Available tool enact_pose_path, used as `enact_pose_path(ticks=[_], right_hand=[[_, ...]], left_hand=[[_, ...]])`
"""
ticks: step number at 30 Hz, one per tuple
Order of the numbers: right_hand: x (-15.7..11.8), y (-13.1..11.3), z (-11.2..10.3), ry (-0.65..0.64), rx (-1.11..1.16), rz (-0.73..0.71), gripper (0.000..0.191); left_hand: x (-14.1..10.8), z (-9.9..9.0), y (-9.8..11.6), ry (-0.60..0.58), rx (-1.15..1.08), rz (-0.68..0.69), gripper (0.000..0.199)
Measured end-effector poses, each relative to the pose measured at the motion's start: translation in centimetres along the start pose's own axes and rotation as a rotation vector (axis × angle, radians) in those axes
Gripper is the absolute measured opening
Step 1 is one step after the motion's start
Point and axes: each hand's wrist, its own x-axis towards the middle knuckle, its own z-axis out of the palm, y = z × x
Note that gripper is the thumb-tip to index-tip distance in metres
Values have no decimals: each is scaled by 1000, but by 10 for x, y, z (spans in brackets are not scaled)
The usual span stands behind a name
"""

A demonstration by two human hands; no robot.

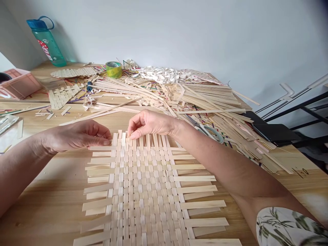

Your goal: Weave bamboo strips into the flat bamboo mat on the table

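Woven mat [146,191] of pale, flat wooden strips lies on the smooth wood-grain surface [51,191]. Left hand [85,135] pinches a thin strip at its far left corner; right hand [151,125] grips another strip end beside it.

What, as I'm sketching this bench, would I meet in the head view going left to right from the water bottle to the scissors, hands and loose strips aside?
Teal water bottle → small blue spool → yellow-green tape roll → scissors.
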Motion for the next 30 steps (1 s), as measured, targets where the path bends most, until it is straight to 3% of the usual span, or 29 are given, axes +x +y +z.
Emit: enact_pose_path(ticks=[7,15,30], right_hand=[[0,0,0,3,-36,-6,10],[2,4,0,2,-32,10,11],[-2,-2,0,6,-55,29,13]], left_hand=[[-3,-1,1,17,10,-29,40],[10,5,1,-8,-67,32,34],[-3,-16,-4,-41,-22,29,36]])
